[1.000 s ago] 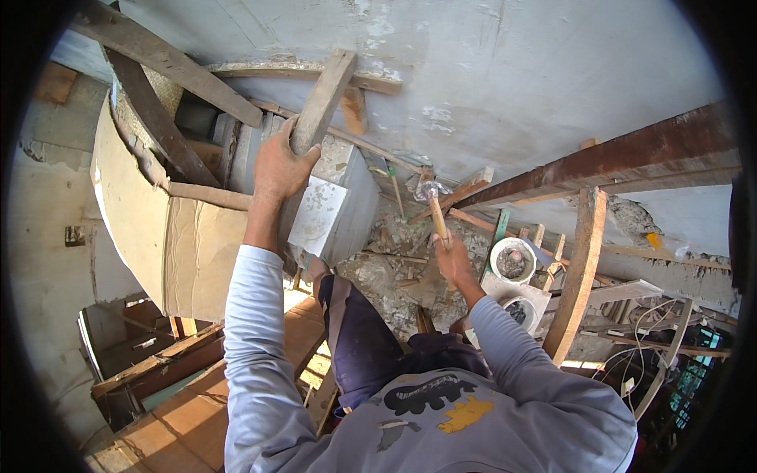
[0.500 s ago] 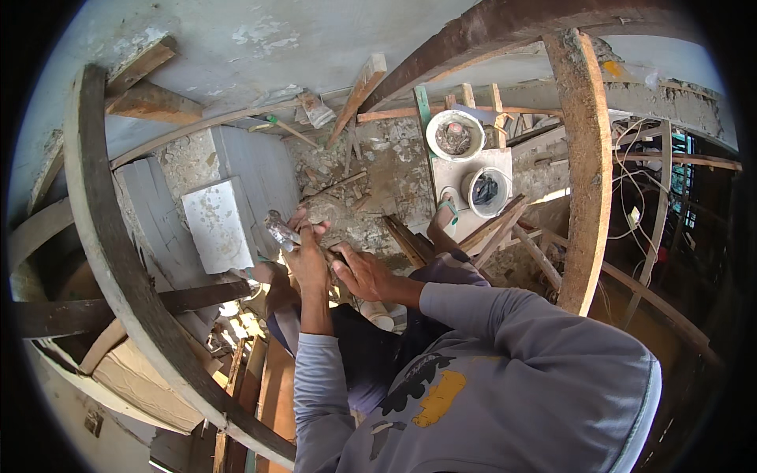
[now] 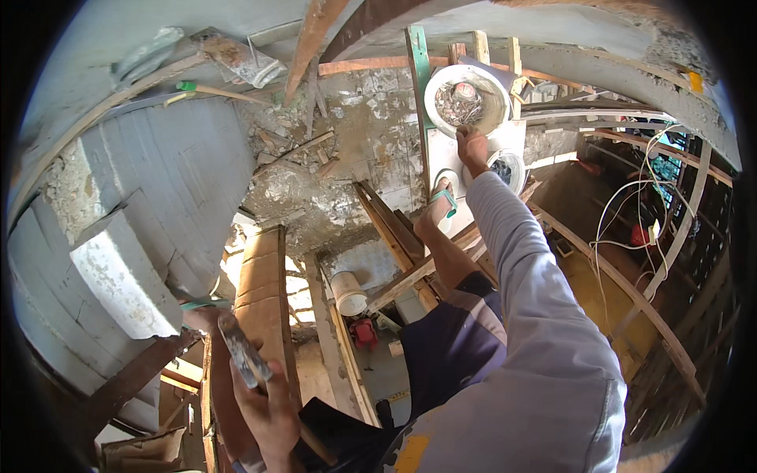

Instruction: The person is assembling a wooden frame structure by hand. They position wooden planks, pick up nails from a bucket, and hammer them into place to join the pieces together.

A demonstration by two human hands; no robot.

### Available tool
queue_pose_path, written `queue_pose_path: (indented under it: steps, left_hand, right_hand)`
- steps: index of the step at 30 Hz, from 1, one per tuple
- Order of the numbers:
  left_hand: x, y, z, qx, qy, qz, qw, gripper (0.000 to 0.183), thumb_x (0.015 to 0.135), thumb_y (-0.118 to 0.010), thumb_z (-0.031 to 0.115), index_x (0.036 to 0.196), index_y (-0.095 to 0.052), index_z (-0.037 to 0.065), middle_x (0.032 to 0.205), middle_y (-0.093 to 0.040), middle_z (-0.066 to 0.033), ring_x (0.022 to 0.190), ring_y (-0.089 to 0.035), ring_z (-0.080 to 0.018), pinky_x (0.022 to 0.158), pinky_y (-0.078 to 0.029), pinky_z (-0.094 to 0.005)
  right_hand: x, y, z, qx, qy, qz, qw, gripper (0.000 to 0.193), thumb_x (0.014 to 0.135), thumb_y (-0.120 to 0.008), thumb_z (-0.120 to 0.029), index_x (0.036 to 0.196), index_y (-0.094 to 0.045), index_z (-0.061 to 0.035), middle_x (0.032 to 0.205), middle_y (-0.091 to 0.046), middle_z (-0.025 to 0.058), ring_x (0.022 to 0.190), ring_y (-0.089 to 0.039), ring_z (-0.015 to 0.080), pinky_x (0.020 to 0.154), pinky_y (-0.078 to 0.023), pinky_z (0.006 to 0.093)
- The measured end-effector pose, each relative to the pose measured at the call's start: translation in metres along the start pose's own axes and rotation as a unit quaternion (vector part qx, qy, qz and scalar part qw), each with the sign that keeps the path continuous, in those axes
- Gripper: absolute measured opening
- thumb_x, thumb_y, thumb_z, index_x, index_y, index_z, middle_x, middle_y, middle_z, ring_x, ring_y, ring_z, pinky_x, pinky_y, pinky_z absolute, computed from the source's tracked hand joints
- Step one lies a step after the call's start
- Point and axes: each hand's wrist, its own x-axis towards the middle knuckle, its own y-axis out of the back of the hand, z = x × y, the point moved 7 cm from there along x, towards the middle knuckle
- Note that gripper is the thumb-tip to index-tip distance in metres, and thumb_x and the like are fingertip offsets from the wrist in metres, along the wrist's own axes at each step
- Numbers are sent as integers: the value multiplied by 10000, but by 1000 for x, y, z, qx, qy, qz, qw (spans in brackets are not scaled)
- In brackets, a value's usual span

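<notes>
Low on the left, my left hand (image 3: 268, 414) is closed around a hammer (image 3: 246, 353). Its worn metal head points up and away, and the wooden handle slants down behind my wrist. My right arm stretches far forward, and my right hand (image 3: 473, 148) is at the near rim of a white bucket (image 3: 502, 101). Those fingers are curled; anything they hold is hidden. Small debris and a reddish-white round object lie in this bucket. Just nearer stands a second white bucket (image 3: 516, 175) with dark contents, partly covered by my forearm.
My sandalled foot (image 3: 443, 201) stands on the pale board by the buckets. A pale block (image 3: 126, 276) lies at left. Wooden planks (image 3: 264, 276) flank gaps showing a lower floor with another bucket (image 3: 347, 292). Loose white cables (image 3: 631, 213) hang at right; rubble (image 3: 307, 158) covers the far ledge.
My right hand has left the hammer's side and reached forward to the far bucket. My left hand has dropped down and left with the hammer. The view has shifted.
</notes>
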Motion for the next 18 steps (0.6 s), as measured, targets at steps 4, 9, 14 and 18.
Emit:
queue_pose_path:
  steps: [4,9,14,18]
  left_hand:
    - [-1,-3,-14,221,19,41,974,681,1033,-633,455,1504,-465,-8,918,-614,-88,729,-578,-205,653,-463,-350]
    - [23,-56,5,403,-4,-9,915,589,1104,-524,385,1564,-456,23,1042,-671,-143,819,-649,-233,700,-512,-368]
    - [18,-60,-12,374,68,-27,924,509,1127,-462,305,1583,-459,79,1127,-665,-70,853,-646,-104,786,-514,-281]
    - [15,-50,-49,-63,328,77,940,446,1127,-445,206,1556,-494,92,1082,-645,-6,839,-607,2,795,-502,-241]
  right_hand:
    - [58,-48,52,-51,-31,-52,997,179,942,-682,-225,1028,-767,-92,1005,-765,172,943,-733,386,854,-570,461]
    - [88,-81,77,-135,-30,-81,987,229,950,-688,-269,1075,-762,-92,1036,-756,202,983,-727,395,931,-558,474]
    - [89,-93,97,-173,-107,-138,969,516,1006,-640,-431,1230,-625,33,1186,-694,291,1090,-694,425,954,-557,488]
    - [103,-104,103,-238,-67,-102,964,349,1063,-477,-258,1180,-676,4,1136,-734,262,1093,-728,381,959,-586,473]
